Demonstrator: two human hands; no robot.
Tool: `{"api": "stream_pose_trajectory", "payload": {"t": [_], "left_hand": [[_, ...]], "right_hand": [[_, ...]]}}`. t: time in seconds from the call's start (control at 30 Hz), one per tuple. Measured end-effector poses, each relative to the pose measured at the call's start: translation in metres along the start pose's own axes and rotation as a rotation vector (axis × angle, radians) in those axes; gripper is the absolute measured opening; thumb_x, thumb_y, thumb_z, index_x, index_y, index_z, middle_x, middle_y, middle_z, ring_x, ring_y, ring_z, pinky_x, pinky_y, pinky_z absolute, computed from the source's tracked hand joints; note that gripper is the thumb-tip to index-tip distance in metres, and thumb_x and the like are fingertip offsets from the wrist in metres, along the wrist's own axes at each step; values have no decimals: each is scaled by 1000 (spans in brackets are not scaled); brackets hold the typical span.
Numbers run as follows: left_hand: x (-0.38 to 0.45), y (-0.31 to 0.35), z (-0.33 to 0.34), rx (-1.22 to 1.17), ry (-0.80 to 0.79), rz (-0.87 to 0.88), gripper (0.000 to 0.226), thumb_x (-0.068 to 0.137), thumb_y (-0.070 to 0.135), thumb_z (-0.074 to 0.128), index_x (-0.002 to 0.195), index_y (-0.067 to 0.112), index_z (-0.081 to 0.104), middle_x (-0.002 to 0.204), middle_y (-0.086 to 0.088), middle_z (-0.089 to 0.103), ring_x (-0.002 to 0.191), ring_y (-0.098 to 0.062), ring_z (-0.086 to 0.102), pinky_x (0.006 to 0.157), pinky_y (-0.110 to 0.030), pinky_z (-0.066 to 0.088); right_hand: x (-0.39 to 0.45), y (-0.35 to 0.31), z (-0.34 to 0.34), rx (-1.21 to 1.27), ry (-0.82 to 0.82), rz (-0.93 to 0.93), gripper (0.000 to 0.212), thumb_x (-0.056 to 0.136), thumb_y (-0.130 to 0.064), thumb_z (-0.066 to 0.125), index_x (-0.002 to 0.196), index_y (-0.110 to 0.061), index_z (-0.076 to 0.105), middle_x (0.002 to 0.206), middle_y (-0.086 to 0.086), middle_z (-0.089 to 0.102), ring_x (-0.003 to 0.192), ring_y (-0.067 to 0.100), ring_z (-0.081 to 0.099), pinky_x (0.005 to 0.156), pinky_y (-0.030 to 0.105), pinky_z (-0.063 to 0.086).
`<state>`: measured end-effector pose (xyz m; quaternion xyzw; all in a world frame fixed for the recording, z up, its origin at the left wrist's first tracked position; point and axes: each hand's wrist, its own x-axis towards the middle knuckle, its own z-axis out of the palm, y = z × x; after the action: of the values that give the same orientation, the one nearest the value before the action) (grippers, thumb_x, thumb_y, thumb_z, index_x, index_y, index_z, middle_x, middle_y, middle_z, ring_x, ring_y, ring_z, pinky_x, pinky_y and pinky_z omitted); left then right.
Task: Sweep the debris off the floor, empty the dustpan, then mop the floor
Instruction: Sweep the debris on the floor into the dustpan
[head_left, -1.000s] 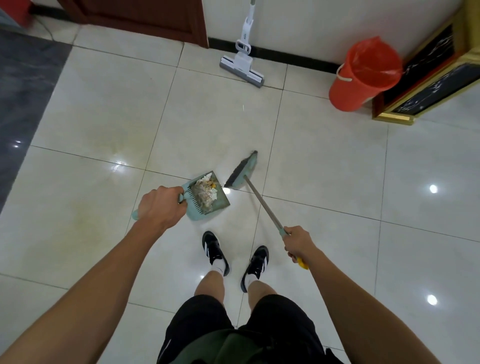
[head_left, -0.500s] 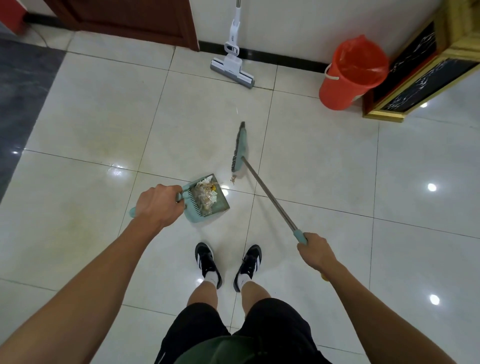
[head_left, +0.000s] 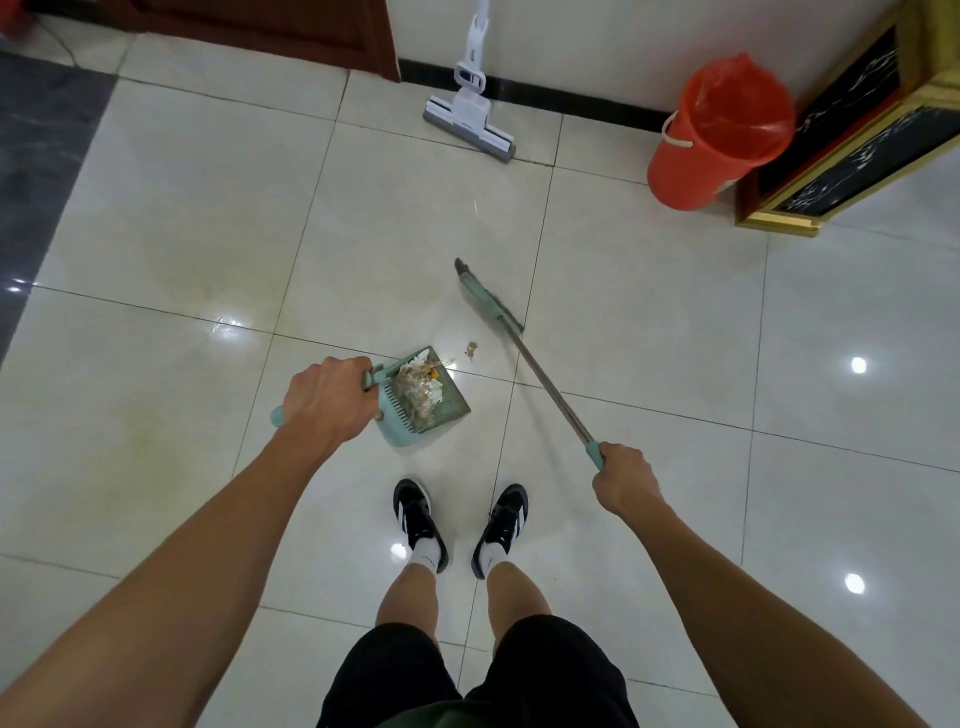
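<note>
Careful — left hand (head_left: 327, 402) grips the full dustpan (head_left: 423, 402), right hand (head_left: 623, 480) grips the broom (head_left: 491, 299); crumbs (head_left: 470, 352) lie just beyond the lip — a hard sweep could scatter them.

The broom (head_left: 491, 299) head has swung away from the dustpan (head_left: 423, 402) held in the left hand (head_left: 327, 400), out ahead of the right hand (head_left: 626, 478), which has drawn outward from the feet. A small crumb of debris (head_left: 471, 352) now lies exposed between the dustpan's mouth and the broom.
</note>
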<state>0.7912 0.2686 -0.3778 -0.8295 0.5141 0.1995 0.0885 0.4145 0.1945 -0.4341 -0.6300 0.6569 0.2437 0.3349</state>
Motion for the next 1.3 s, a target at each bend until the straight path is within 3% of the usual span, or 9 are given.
{"api": "stream_pose_trajectory", "payload": {"t": [0.17, 0.33, 0.47, 0.57, 0.67, 0.87, 1.1, 1.23, 1.3], "left_hand": [[2, -10, 5, -5, 0, 4, 8, 84, 32, 58, 84, 24, 60, 63, 3, 46, 62, -27, 51, 58, -32, 37], [2, -18, 7, -29, -5, 0, 7, 81, 32, 60, 80, 25, 59, 61, 5, 44, 61, -27, 51, 57, -32, 36], [-1, -24, 9, -31, -3, 1, 7, 81, 32, 61, 82, 25, 60, 61, 5, 44, 60, -26, 50, 56, -31, 35], [-7, -33, 8, -58, 14, -20, 10, 85, 34, 57, 82, 25, 62, 63, 3, 48, 62, -27, 51, 58, -32, 37], [-14, -42, 8, -99, 25, -54, 14, 87, 36, 56, 81, 25, 63, 66, 0, 52, 64, -29, 52, 60, -33, 39], [-28, -45, 9, -97, 6, -75, 9, 86, 29, 56, 83, 25, 63, 67, 1, 53, 65, -28, 54, 61, -34, 45], [-39, -67, 7, -62, 6, -101, 5, 83, 31, 61, 82, 26, 62, 65, 3, 51, 62, -24, 52, 58, -31, 39], [-44, -76, 10, -55, -7, -110, 7, 83, 33, 60, 80, 27, 60, 68, 1, 56, 61, -24, 50, 59, -32, 37], [-46, -76, 13, -45, -12, -113, 8, 85, 34, 57, 83, 27, 61, 71, 0, 54, 65, -26, 50, 60, -33, 38]], "right_hand": [[-9, -23, 17, -63, -96, -49, 37, 87, -9, 55, 124, -12, 58, 95, 2, 53, 77, 22, 56, 63, 26, 44], [-24, -28, 17, 26, -210, -30, 27, 88, -9, 50, 113, -4, 60, 85, 4, 54, 62, 18, 55, 44, 24, 43], [-35, -22, -1, 166, -291, 26, 31, 87, -5, 54, 116, -6, 64, 83, 15, 62, 57, 24, 53, 47, 27, 44], [-46, -13, -16, 293, -294, 47, 29, 86, -3, 61, 113, -11, 68, 73, 12, 60, 52, 19, 48, 45, 26, 39], [-56, -10, -27, 369, -304, 51, 22, 86, -3, 62, 106, -4, 72, 70, 10, 62, 52, 18, 50, 48, 27, 41], [-64, -19, -39, 317, -242, 2, 38, 86, -1, 63, 123, -8, 67, 76, 13, 62, 56, 20, 52, 48, 28, 42], [-53, -23, -41, 132, -106, -80, 51, 86, -8, 61, 136, -15, 59, 91, 13, 64, 56, 22, 56, 43, 24, 42], [-45, -24, -30, -35, -37, -142, 39, 86, -11, 58, 124, -16, 66, 95, 8, 65, 73, 24, 62, 60, 29, 51], [-42, -24, -19, -116, -10, -147, 39, 86, -12, 55, 124, -20, 65, 92, 4, 61, 75, 23, 59, 66, 29, 47]]}}
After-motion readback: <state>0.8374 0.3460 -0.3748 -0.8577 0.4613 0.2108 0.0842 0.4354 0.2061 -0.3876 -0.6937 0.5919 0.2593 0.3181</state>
